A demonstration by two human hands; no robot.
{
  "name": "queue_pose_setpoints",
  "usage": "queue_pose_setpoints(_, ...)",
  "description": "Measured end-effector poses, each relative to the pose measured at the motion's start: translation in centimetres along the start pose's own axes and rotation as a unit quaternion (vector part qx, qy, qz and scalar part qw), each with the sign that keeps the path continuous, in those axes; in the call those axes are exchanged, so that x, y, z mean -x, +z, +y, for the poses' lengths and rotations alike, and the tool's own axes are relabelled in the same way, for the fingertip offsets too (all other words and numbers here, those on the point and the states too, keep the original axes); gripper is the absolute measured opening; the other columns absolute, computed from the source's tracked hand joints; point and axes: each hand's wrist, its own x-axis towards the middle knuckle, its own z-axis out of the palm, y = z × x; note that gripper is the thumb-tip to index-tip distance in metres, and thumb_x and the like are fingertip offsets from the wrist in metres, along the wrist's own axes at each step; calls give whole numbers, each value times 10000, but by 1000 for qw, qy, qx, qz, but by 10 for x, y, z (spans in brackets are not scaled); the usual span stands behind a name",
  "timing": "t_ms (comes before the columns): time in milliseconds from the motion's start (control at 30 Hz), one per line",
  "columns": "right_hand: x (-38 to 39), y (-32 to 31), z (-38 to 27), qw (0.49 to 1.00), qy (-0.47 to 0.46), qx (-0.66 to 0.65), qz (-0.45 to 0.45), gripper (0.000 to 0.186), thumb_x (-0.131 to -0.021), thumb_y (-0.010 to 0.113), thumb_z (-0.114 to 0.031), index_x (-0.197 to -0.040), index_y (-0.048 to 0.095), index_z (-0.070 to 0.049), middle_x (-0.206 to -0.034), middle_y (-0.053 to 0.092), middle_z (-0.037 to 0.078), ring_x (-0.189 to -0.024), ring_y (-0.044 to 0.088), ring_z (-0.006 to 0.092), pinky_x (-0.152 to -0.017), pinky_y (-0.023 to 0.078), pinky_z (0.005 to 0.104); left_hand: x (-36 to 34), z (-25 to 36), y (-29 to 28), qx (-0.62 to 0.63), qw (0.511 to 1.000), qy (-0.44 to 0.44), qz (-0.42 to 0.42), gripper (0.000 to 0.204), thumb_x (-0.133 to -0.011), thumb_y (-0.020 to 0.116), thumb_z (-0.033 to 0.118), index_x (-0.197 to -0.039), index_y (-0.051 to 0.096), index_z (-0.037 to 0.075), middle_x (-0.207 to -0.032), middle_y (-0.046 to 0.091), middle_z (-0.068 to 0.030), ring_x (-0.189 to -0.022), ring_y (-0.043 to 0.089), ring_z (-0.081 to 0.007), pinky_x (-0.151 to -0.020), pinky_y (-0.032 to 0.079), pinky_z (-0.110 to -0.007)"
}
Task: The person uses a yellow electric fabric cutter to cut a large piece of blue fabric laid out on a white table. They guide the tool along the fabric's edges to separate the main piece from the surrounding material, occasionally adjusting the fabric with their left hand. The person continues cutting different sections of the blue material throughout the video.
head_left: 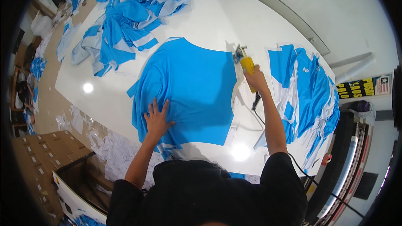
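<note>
A flat stack of bright blue fabric (188,88) lies in the middle of a large white table (217,21). My left hand (157,119) presses flat on its near left part, fingers spread. My right hand (254,79) grips a yellow hand-held electric fabric cutter (246,63) at the fabric's far right edge. The cutter's black cord (256,104) trails back along my right forearm toward the table's near edge.
A pile of blue and white cut pieces (310,92) lies right of the cutter. Another heap of blue and white pieces (130,12) covers the far left of the table. White paper scraps (113,150) and cardboard boxes (42,155) sit on the floor at left.
</note>
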Motion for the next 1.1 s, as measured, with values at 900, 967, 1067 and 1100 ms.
queue_pose_setpoints(900,555,-25,207,678,433,-428,413,406,-989,681,-318,-1159,531,19,-924,628,118,-675,654,178,-516,566,347,102,293,210,-68,641,651,-401,613,-961,629,421,-1424,610,19,-1640,277,-355,-1556,194,-510,-1268,111,-626)
queue_pose_setpoints(967,547,-15,258,666,445,-424,423,407,-991,671,-325,-1157,519,15,-903,626,124,-645,662,198,-503,570,359,107,343,197,-30,661,521,-540,480,-945,681,421,-1249,720,50,-1515,505,-277,-1456,396,-469,-1201,329,-520)
queue_pose_setpoints(1067,519,-4,333,635,465,-449,422,403,-997,650,-327,-1158,490,6,-845,624,136,-591,677,238,-474,573,381,74,460,206,124,818,389,-406,524,-949,670,470,-1263,672,51,-1430,575,-247,-1297,522,-482,-1065,462,-512)
queue_pose_setpoints(1100,498,-11,349,625,466,-466,419,412,-998,650,-333,-1158,486,9,-842,624,140,-593,679,242,-473,574,385,46,489,237,155,828,466,-271,613,-946,656,523,-1341,624,56,-1488,526,-240,-1338,485,-490,-1089,439,-539)
